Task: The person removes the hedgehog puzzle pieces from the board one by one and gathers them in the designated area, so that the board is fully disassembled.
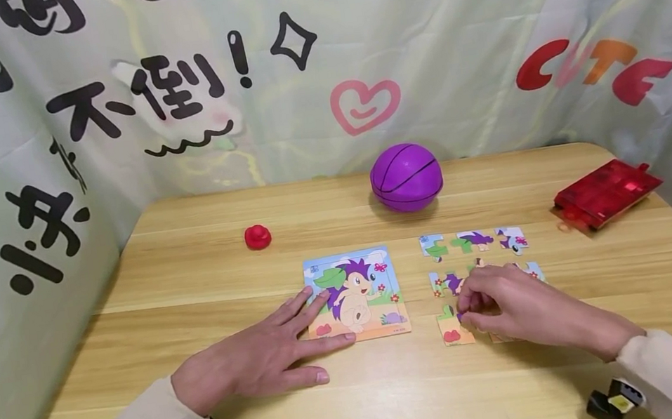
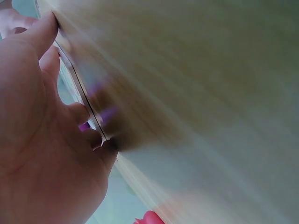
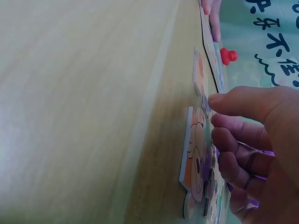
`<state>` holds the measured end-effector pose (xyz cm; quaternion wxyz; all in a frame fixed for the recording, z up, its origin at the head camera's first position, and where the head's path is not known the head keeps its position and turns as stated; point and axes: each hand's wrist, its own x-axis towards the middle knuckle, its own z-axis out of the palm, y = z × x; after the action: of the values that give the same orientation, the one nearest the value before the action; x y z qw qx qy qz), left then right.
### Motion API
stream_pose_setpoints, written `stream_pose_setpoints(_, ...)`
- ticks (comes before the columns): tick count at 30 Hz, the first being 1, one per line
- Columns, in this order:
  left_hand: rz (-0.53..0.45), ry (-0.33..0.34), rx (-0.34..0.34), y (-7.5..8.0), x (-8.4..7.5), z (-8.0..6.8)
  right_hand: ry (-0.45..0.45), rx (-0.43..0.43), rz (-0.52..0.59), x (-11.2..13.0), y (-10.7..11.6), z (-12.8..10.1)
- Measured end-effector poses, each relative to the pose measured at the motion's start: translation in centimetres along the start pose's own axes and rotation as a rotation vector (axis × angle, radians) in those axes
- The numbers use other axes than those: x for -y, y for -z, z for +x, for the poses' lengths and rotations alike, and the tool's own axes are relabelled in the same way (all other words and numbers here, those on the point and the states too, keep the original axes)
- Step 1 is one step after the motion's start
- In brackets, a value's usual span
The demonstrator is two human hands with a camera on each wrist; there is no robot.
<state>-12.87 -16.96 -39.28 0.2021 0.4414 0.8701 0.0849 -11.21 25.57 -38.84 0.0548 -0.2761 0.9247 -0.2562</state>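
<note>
A square puzzle board (image 1: 359,316) printed with a purple-spined hedgehog lies mid-table. My left hand (image 1: 266,353) rests on its left side, fingers spread and the thumb on the table below it. To the right, several puzzle pieces (image 1: 475,241) lie in rough rows. Over the lower rows is my right hand (image 1: 504,300), fingers loosely bent, hiding some pieces. Its thumb and index fingertips are at the right edge of a corner piece (image 1: 454,335) with a red shape. In the right wrist view a gap shows between thumb and index finger, and the corner piece (image 3: 198,72) lies beyond the thumb.
A purple ball (image 1: 406,179) stands at the back of the wooden table (image 1: 191,271). A small red object (image 1: 257,237) sits back left of the board. At the right back lies a shiny red packet (image 1: 605,195). A printed curtain (image 1: 448,46) hangs behind.
</note>
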Motion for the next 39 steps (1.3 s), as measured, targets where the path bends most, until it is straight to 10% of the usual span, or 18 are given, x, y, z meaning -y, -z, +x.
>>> stream_pose_setpoints(39,0.002,-0.016,-0.018,0.13,-0.23,-0.25,0.001,0.018,-0.051,-0.36,0.09,-0.18)
